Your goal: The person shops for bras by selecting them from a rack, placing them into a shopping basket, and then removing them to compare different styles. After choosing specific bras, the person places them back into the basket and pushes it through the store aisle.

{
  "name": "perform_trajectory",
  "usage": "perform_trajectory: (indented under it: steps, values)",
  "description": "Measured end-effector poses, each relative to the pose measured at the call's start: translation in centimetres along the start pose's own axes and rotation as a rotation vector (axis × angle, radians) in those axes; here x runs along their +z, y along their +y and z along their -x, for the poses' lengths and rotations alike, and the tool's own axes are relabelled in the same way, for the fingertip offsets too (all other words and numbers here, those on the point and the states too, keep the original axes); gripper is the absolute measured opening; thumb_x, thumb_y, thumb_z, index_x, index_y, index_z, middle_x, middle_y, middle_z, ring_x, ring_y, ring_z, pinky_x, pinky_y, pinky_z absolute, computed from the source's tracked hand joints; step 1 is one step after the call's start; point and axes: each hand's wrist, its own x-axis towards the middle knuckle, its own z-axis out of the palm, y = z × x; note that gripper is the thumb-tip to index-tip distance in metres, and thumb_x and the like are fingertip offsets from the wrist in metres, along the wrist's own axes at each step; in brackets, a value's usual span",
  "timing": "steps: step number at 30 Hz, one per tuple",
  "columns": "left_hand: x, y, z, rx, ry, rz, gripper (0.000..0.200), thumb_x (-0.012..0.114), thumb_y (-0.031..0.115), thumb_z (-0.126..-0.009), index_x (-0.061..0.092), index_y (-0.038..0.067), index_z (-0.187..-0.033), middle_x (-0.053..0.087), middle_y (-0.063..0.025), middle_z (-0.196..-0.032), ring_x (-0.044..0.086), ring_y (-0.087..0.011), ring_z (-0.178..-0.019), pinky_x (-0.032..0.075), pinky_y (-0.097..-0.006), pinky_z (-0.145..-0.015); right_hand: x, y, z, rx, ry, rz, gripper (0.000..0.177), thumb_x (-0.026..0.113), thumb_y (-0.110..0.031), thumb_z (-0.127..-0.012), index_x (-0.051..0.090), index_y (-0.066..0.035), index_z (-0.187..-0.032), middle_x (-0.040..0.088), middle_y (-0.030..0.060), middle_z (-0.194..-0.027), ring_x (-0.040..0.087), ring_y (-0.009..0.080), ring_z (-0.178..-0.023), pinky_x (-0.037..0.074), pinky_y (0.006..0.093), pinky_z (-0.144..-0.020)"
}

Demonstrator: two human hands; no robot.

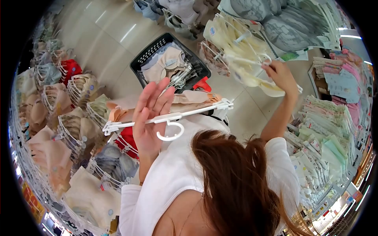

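Observation:
A white plastic hanger (pixel 185 114) lies across the palm of my left hand (pixel 151 118), its hook curving toward my chest. The fingers of that hand are stretched upward, and the hanger is supported at the palm. A peach garment (pixel 181 103) hangs from this hanger, partly hidden behind it. Out to the right, my right hand (pixel 282 76) pinches the hook of another white hanger (pixel 248 59). Pale yellow bras (pixel 224 35) hang at and beside that hook, close to the rack.
A dark basket (pixel 138 65) with a red handle stands on the tiled floor (pixel 106 43), holding garments and hangers. Racks of bras (pixel 80 124) line the left side. Grey bras (pixel 289 27) hang at top right, with packed garments (pixel 315 153) on the right.

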Motion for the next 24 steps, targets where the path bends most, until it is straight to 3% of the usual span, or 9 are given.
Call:
perform_trajectory:
  steps: [5,9,11,13,16,18,20,22,24]
  values:
    - [0.3,-0.2,-0.2,-0.002,-0.029,-0.003,0.05,0.042,0.022,-0.091,0.03,-0.004,-0.133,0.028,-0.028,-0.137,0.038,-0.0344,-0.124,0.026,-0.0406,-0.107,4.3,3.5,-7.0,-0.04,0.178,0.141,0.03,0.054,-0.03,-0.084,0.063,-0.002,-0.079,0.06,0.0195,-0.072,0.059,0.0349,-0.069,0.045,0.0412,-0.06]
    - [0.7,-0.2,-0.1,0.005,-0.036,-0.019,0.048,0.042,0.021,-0.091,0.032,-0.002,-0.132,0.029,-0.0277,-0.137,0.04,-0.0334,-0.123,0.028,-0.0398,-0.105,9.3,5.7,-11.5,0.002,0.166,0.115,0.029,0.051,-0.029,-0.085,0.063,-0.004,-0.077,0.061,0.0187,-0.073,0.06,0.0352,-0.072,0.045,0.042,-0.065]
    - [0.3,-0.4,0.1,0.015,-0.031,-0.01,0.048,0.041,0.022,-0.092,0.033,-0.002,-0.132,0.029,-0.0277,-0.137,0.041,-0.0331,-0.122,0.029,-0.0395,-0.105,11.2,6.6,-12.4,-0.042,0.108,-0.1,0.027,0.051,-0.029,-0.085,0.063,-0.006,-0.08,0.061,0.0198,-0.075,0.06,0.0361,-0.075,0.045,0.0428,-0.069]
    - [0.0,-0.6,0.2,0.026,-0.028,0.002,0.047,0.041,0.022,-0.092,0.033,-0.002,-0.132,0.029,-0.0277,-0.137,0.041,-0.0328,-0.122,0.03,-0.0392,-0.105,12.0,6.3,-12.1,-0.009,0.149,-0.128,0.026,0.052,-0.027,-0.085,0.061,-0.003,-0.082,0.06,0.022,-0.076,0.059,0.0366,-0.073,0.045,0.0415,-0.069]
    - [-0.2,-0.8,0.3,0.036,0.041,-0.006,0.047,0.042,0.024,-0.092,0.034,-0.002,-0.132,0.028,-0.0268,-0.137,0.043,-0.0326,-0.121,0.031,-0.0385,-0.104,12.2,5.2,-10.8,-0.102,0.27,0.019,0.025,0.054,-0.024,-0.083,0.059,0.001,-0.089,0.061,0.0209,-0.088,0.059,0.035,-0.081,0.045,0.0403,-0.071]
    - [-0.2,-0.9,0.3,0.024,0.079,-0.063,0.052,0.04,0.031,-0.093,0.032,-0.002,-0.133,0.029,-0.0258,-0.137,0.039,-0.0323,-0.124,0.028,-0.0388,-0.106,9.8,1.2,-6.9,-0.092,0.424,0.273,0.031,0.059,-0.023,-0.081,0.056,0.002,-0.1,0.059,0.0194,-0.101,0.057,0.0332,-0.093,0.045,0.039,-0.077]
    - [-0.2,-1.3,-0.2,0.006,0.06,-0.108,0.055,0.039,0.035,-0.093,0.032,-0.001,-0.133,0.028,-0.0246,-0.138,0.035,-0.032,-0.126,0.025,-0.0392,-0.107,8.1,-1.8,-3.2,-0.161,0.301,-0.04,0.046,0.063,-0.026,-0.078,0.051,-0.001,-0.115,0.055,0.0177,-0.113,0.053,0.0333,-0.102,0.042,0.0394,-0.085]
    - [-0.6,-2.1,-1.2,-0.043,-0.047,-0.254,0.066,0.033,0.05,-0.091,0.031,0.0,-0.135,0.026,-0.0202,-0.141,0.024,-0.031,-0.132,0.017,-0.0401,-0.109,4.4,-7.8,0.4,-0.528,-0.267,-0.496,0.054,0.064,-0.019,-0.077,0.045,-0.003,-0.125,0.051,0.0156,-0.121,0.047,0.0311,-0.114,0.038,0.0382,-0.093]
    - [-0.5,-2.9,-1.7,-0.079,-0.084,-0.339,0.068,0.032,0.053,-0.091,0.031,0.001,-0.135,0.025,-0.0182,-0.142,0.023,-0.0302,-0.132,0.017,-0.04,-0.109,5.8,-11.7,1.9,-0.83,-0.346,-0.476,0.059,0.065,-0.018,-0.075,0.043,-0.005,-0.128,0.047,0.0139,-0.126,0.045,0.0311,-0.117,0.037,0.0389,-0.095]
